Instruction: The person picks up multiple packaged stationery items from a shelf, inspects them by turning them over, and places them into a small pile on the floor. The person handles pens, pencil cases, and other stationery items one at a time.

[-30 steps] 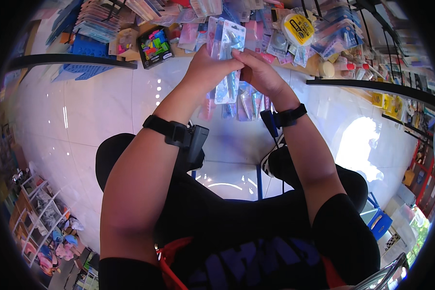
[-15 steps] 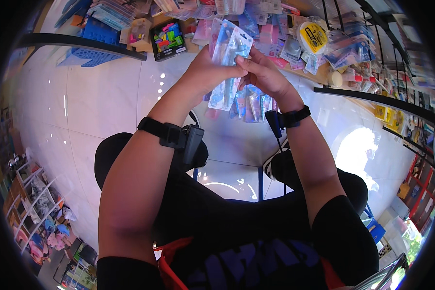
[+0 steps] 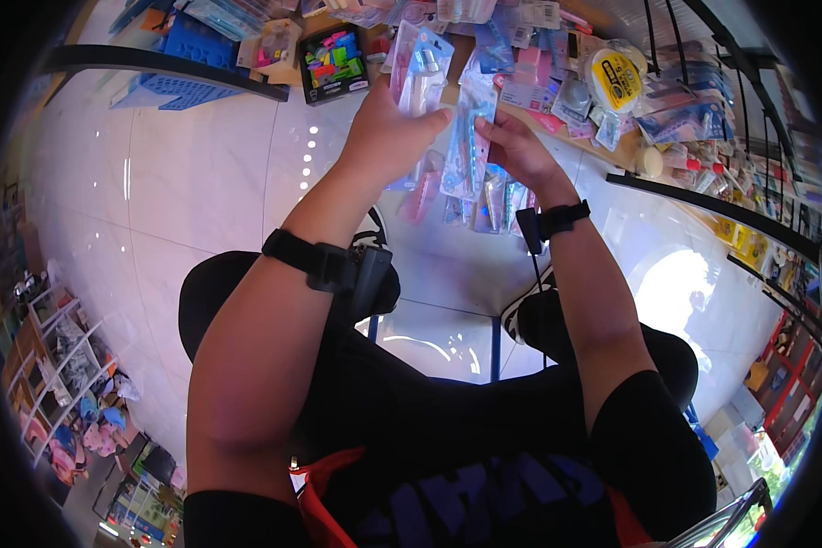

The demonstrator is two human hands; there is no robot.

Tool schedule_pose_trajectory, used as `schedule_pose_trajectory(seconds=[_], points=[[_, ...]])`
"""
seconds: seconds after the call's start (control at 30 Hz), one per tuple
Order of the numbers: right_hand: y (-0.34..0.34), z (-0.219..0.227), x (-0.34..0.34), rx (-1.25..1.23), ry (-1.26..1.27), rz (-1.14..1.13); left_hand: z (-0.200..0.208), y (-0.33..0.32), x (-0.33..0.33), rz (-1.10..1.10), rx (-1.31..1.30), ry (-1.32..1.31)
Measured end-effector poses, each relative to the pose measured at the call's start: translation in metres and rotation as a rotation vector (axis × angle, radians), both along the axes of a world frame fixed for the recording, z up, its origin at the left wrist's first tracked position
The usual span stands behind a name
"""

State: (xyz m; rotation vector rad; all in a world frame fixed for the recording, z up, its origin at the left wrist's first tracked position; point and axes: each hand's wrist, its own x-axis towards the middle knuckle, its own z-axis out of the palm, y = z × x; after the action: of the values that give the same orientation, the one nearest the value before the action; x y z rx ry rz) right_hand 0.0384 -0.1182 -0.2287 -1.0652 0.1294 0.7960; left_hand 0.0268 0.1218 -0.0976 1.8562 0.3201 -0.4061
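Note:
My left hand is closed around a small stack of carded blister packs, its thumb lying across the front one. That front card is pale blue and white, with a slim clear pen-like item under the plastic. Just to its right, my right hand pinches another blister pack between thumb and fingers by its right edge. This one is light blue, with a long blue pen-like item inside, and it hangs upright, tilted slightly. Below the hands lie a pink pack and several bluish packs.
Ahead is a wooden shelf crowded with packaged stationery. On it are a black box of colourful small pieces, a round yellow-labelled container and a blue perforated basket. Black rack bars flank me. Pale floor tiles surround my feet.
The packs, overlapped between both hands before, are now apart. My right hand has drawn one pack to the right, while my left keeps the others. The view has shifted slightly.

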Motion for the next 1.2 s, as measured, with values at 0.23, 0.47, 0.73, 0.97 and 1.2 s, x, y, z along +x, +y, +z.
schedule_pose_trajectory(seconds=[0.23,0.47,0.73,0.97,1.2], points=[[-0.002,-0.103,-0.048,-0.706,0.043,0.176,0.005,-0.014,-0.005,-0.084,0.083,-0.073],[0.023,-0.146,-0.077,-0.761,0.054,0.215,0.005,-0.023,-0.007,-0.144,0.121,0.007],[0.004,-0.157,-0.078,-1.123,-0.479,0.249,0.0,-0.024,-0.001,-0.162,0.059,0.016],[-0.019,0.007,0.011,0.315,0.211,0.103,0.0,-0.03,-0.002,-0.151,0.007,0.031],[-0.01,0.072,0.016,-0.055,-0.2,0.016,-0.022,-0.044,-0.004,-0.21,-0.023,0.027]])
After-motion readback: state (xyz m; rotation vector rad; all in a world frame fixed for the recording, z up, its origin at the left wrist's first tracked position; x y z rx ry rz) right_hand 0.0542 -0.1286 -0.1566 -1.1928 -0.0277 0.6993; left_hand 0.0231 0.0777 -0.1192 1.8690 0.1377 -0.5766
